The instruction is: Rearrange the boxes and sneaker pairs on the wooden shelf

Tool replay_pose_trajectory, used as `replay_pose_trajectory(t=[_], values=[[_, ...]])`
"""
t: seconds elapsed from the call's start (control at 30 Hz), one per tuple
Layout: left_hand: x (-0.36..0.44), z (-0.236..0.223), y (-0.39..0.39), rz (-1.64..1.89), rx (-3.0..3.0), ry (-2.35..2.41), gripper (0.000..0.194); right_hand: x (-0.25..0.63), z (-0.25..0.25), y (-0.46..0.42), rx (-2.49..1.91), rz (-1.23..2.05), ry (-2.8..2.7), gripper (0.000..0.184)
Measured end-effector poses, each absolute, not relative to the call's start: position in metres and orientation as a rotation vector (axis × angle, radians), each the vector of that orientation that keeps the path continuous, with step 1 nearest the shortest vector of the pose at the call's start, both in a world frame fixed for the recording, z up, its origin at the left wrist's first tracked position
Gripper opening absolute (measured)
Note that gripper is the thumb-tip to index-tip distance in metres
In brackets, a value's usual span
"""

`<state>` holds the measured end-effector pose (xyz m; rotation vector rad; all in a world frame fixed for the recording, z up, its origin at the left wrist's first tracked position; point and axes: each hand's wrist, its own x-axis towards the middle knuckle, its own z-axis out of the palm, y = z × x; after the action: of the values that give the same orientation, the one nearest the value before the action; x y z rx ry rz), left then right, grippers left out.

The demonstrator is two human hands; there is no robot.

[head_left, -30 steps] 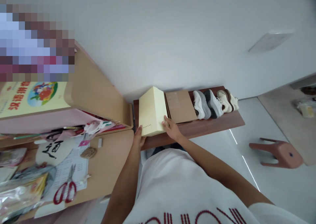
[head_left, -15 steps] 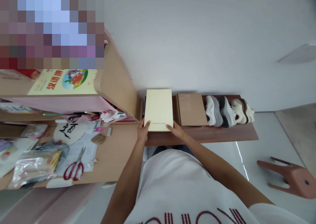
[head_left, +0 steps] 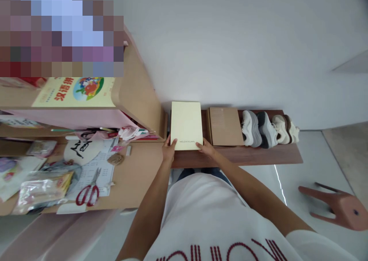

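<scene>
A pale yellow box (head_left: pixel 186 124) lies flat on a low dark wooden shelf (head_left: pixel 253 155) against the white wall. My left hand (head_left: pixel 168 150) grips the box's near left corner, thumb on the lid. My right hand (head_left: pixel 206 147) holds its near right corner, fingers curled against the edge. A brown cardboard box (head_left: pixel 225 126) lies just to the right of the yellow one.
Two pairs of sneakers (head_left: pixel 268 129) stand on the shelf to the right. At left is a wooden desk (head_left: pixel 135 176) with red scissors (head_left: pixel 87 192), papers and packets, under a shelf unit with a picture book (head_left: pixel 73 92). A pink stool (head_left: pixel 337 207) lies tipped on the floor.
The yellow box went from tilted on its edge to lying flat on the shelf, then slid slightly toward the wall. Both hands moved to its near corners.
</scene>
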<state>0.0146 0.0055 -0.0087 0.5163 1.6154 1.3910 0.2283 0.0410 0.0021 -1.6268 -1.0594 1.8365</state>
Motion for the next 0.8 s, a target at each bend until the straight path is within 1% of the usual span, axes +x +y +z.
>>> replay_pose_trajectory(t=[0.27,0.43,0.7,0.8], values=[[0.0090,-0.0141,0.0082,1.356,0.528,1.633,0.052,0.2191,-0.0025,0.0439,-1.665,1.864,-1.026,0.060],[0.0071,-0.0119,0.0081,1.318,0.484,1.643,0.052,0.2202,-0.0060,0.0453,-1.661,1.890,-1.041,0.057],[0.0064,-0.0099,0.0108,1.293,0.497,1.676,0.051,0.2172,-0.0055,0.0473,-1.625,1.784,-1.231,0.059],[0.0050,-0.0088,0.0107,1.271,0.546,1.691,0.053,0.2182,-0.0004,0.0472,-1.612,1.693,-1.385,0.064]])
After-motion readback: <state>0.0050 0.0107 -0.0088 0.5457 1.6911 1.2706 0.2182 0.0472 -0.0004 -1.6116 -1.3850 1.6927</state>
